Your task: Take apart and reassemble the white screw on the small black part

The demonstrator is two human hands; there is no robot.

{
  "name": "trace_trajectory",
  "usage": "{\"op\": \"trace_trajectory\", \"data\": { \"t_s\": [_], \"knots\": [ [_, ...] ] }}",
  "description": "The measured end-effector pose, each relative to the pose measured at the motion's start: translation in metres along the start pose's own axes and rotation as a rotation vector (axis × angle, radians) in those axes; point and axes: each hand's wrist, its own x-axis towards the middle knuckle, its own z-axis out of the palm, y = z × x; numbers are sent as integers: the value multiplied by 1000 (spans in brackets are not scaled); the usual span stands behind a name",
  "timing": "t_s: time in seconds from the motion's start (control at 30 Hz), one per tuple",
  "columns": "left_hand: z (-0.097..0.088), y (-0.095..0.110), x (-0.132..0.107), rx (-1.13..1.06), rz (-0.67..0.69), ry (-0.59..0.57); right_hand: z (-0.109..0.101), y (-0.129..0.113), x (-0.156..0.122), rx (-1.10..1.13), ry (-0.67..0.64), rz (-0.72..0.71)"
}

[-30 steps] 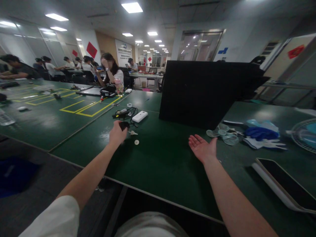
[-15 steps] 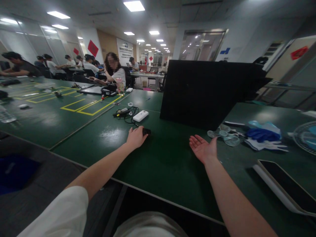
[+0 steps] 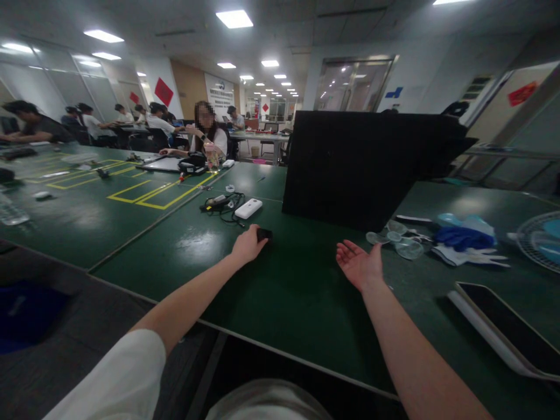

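Note:
My left hand is closed around a small black object over the green table. Only the far end of that object shows, so its kind is unclear. Palm up, my right hand has its fingers stretched out and nothing in it. Just beyond my left hand lie a white box-like device and a black cable bundle. Clear round plastic pieces lie right of my right hand.
A large black panel stands behind my hands. To the right are blue and white gloves, a round wire fan grille and a phone. A person sits across the table near a pink bottle.
My left hand has moved slightly to the right with the black object. My right hand stays nearly in place. The seated person across the table has shifted their arm and head.

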Motion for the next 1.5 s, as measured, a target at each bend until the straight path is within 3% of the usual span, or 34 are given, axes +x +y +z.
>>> {"op": "trace_trajectory", "data": {
  "t_s": [0.23, 0.37, 0.47, 0.57, 0.7, 0.77, 0.83, 0.9, 1.07, 1.27, 1.5],
  "knots": [
    [95, 61, -9, 127, 184, -127, -1, -1, -1, -8, -19, -4],
    [121, 83, -17, 118, 262, -142, 0, -1, -1, -28, -17, -7],
    [118, 84, -19, 28, 274, -159, 0, -1, 0, -51, -8, -14],
    [108, 79, -16, -176, 193, -187, 3, -1, -2, -134, 22, -55],
    [89, 68, -7, -429, 110, -95, 14, 3, -18, -556, 26, -288],
    [77, 57, -2, -525, 97, 1, 23, 8, -32, -860, -115, -387],
    [63, 41, -1, -603, 83, 77, 33, 16, -48, -1205, -372, -377],
    [50, 23, -2, -630, 79, 122, 44, 24, -63, -1491, -540, -348],
    [30, -11, -12, -503, 138, 121, 64, 38, -82, -1928, -717, -388],
    [32, -7, -22, -250, 194, -40, 63, 34, -82, -1871, -691, -556],
    [41, 10, -34, -17, 207, -85, 67, 47, -85, -1631, -610, -890]
  ]
}}
